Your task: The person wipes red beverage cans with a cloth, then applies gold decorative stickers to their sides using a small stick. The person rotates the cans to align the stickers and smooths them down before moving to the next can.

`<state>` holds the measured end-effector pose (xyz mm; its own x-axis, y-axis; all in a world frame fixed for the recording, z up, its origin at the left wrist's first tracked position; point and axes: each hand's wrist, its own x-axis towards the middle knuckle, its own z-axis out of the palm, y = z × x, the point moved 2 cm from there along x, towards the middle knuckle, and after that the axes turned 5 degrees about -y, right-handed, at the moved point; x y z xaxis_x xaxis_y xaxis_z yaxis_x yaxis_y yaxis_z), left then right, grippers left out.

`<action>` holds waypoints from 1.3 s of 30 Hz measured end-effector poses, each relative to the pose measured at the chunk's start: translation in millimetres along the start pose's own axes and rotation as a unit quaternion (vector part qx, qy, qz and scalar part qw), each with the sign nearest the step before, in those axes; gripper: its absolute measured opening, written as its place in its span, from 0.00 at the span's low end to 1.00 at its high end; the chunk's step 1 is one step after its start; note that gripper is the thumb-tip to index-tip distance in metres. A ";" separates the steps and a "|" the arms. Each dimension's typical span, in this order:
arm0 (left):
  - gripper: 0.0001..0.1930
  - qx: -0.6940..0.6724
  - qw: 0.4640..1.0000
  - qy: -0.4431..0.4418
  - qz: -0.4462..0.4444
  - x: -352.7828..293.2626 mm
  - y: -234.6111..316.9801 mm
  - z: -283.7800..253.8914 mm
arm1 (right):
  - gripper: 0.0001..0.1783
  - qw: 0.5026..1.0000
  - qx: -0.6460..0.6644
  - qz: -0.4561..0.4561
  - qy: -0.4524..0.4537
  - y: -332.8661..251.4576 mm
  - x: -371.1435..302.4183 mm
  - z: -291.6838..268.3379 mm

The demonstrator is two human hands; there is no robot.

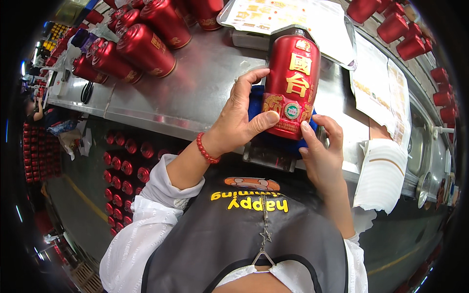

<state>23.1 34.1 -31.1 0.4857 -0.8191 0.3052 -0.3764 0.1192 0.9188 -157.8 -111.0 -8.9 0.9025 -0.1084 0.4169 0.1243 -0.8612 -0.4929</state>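
A glossy red bottle (288, 73) with gold characters and a round green-and-white emblem lies on its back, neck away from me. Beneath it, blue cloth (255, 100) shows on a small dark stand (268, 157). My left hand (242, 110) grips the bottle's left side, its thumb lying across the lower label and its index finger bent along the edge. At the bottom right corner, my right hand (325, 146) has its thumb against the bottle, with the fingers curled beside it. The bottle's underside is hidden.
Several red bottles (146, 49) stand on the steel table (195, 78) at the far left. Printed sheets (273, 14) lie behind the bottle and at right (376, 88). A white paper stack (381, 171) hangs over the right edge. More bottles (117, 185) fill the floor at left.
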 end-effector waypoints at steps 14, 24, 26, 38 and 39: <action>0.44 -0.011 1.000 0.013 0.000 0.8 1.7 2.5 | 0.34 1.000 -0.011 -0.009 0.005 0.6 -3.0 4.0; 0.44 0.006 1.000 0.008 -0.001 2.0 3.8 5.1 | 0.33 0.999 0.014 0.015 0.032 2.6 -6.1 -2.8; 0.44 0.014 1.000 0.009 0.002 1.0 1.2 5.6 | 0.28 0.987 0.087 0.040 0.131 3.4 -4.2 -11.7; 0.42 0.108 0.988 0.061 0.097 -9.9 1.3 7.2 | 0.10 0.914 0.281 0.249 0.155 1.6 -2.0 5.9; 0.40 0.169 0.974 0.071 0.136 -15.5 2.4 2.3 | 0.10 0.912 0.286 0.248 0.154 1.3 -2.6 6.3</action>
<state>12.8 45.7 -34.2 0.4271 -0.6943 0.5792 -0.7331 0.1090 0.6713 -157.4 -108.7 -15.5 0.7582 -0.6251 0.1852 0.0064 -0.2769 -0.9609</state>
